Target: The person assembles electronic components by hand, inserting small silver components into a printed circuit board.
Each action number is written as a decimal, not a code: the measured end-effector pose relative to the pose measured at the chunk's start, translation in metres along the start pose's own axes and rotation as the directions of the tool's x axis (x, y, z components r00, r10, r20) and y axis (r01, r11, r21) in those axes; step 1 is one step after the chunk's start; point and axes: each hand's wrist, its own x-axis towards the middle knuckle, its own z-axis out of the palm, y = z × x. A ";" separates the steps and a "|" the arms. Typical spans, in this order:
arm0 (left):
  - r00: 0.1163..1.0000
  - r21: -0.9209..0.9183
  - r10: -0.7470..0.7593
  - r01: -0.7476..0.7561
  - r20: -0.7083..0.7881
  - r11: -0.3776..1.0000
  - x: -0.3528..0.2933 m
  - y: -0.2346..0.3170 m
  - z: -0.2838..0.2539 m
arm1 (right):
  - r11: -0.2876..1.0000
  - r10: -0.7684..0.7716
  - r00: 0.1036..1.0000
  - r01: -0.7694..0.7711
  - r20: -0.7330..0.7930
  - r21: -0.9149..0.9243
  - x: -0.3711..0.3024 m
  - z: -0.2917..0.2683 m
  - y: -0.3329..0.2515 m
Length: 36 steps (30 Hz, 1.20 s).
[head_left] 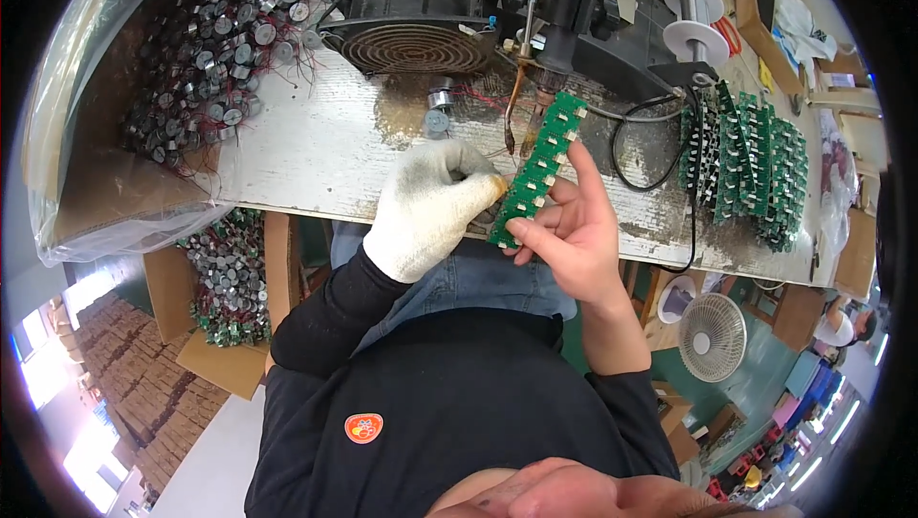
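Whitish workbench [311,159]: right hand [579,236] pinches a green circuit board [541,166]; gloved left hand [426,204] at its edge, grip indiscernible.

blk top [459,374], rnd red-orange badge [363,428], wrist-length L sleeve [335,314], shorter R sleeve [633,418], wht glove [406,236] on L hand [432,195], blue jeans [478,281]

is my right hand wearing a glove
No, the right hand holding the green circuit board is bare; only the left hand is gloved.
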 end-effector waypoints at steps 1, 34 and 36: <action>1.000 0.001 -0.002 0.002 -0.001 1.000 0.000 0.001 0.000 | 1.000 -0.001 1.000 0.001 -0.003 0.001 0.001 0.001 -0.001; 0.998 -0.082 -0.057 0.059 0.031 0.995 -0.004 0.003 0.002 | 1.000 -0.002 1.000 0.002 0.003 0.005 -0.004 0.004 0.004; 0.996 -0.126 -0.079 0.084 0.040 0.989 -0.003 0.003 0.003 | 1.000 0.003 1.000 -0.003 0.004 0.000 -0.005 0.004 0.005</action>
